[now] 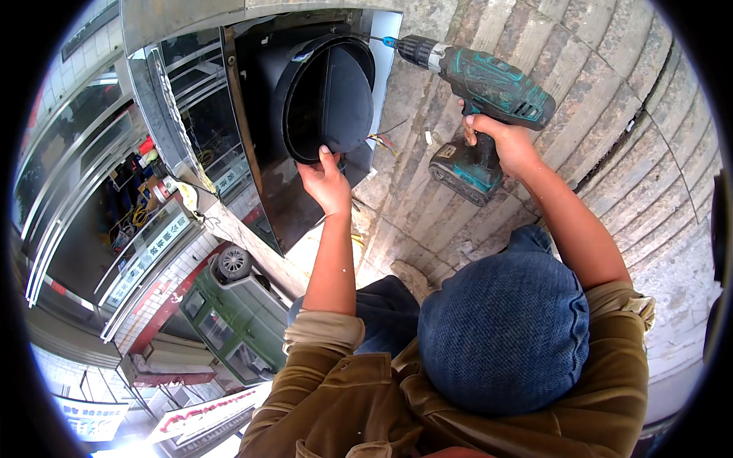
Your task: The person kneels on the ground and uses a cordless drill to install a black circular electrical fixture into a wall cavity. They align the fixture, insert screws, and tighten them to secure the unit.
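Note:
My right hand (500, 143) is wrapped round the grip of a teal and black cordless drill (496, 84), held level. Its long thin bit, with a blue collar by the chuck, points left at the upper edge of a black round duct collar (289, 95). Whether the tip touches the collar is too small to tell. My left hand (327, 182) pinches the collar's lower rim, thumb on the near side and fingers behind. Inside the collar a dark flap (351, 99) fills the right part. A dark box-like housing stands behind it.
Thin coloured wires (384, 142) stick out beside the housing. Ribbed stone paving (603, 145) spreads to the right. A shiny metal-edged panel (179, 107) stands at the left, with a green vehicle (237, 324) and shopfronts beyond. My denim-covered knee (504, 332) rises close below the drill.

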Action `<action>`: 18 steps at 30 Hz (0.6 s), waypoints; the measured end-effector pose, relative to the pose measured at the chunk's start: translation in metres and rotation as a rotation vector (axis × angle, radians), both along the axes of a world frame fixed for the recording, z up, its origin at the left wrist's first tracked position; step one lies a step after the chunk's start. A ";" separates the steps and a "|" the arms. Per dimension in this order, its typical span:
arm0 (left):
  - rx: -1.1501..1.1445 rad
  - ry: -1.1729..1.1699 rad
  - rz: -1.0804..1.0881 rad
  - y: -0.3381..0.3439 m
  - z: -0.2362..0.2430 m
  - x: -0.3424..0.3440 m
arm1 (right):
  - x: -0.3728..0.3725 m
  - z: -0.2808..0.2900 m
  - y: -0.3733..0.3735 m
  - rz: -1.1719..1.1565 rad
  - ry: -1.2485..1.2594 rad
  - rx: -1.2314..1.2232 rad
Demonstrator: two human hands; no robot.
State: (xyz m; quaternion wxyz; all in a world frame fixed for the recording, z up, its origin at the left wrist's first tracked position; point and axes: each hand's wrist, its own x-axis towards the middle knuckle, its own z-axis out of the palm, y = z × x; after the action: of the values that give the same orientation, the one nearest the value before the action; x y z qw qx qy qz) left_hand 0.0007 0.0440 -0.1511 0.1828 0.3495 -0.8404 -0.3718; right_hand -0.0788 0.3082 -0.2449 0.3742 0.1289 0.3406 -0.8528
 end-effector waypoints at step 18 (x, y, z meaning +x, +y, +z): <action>0.039 -0.026 -0.060 0.008 -0.011 -0.027 | -0.001 -0.005 -0.005 -0.062 -0.036 0.025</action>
State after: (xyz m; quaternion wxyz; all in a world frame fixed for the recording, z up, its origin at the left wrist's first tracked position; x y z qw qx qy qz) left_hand -0.0263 0.0521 -0.1617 0.1537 0.3326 -0.8454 -0.3887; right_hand -0.0793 0.3036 -0.2497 0.3519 0.1595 0.3403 -0.8573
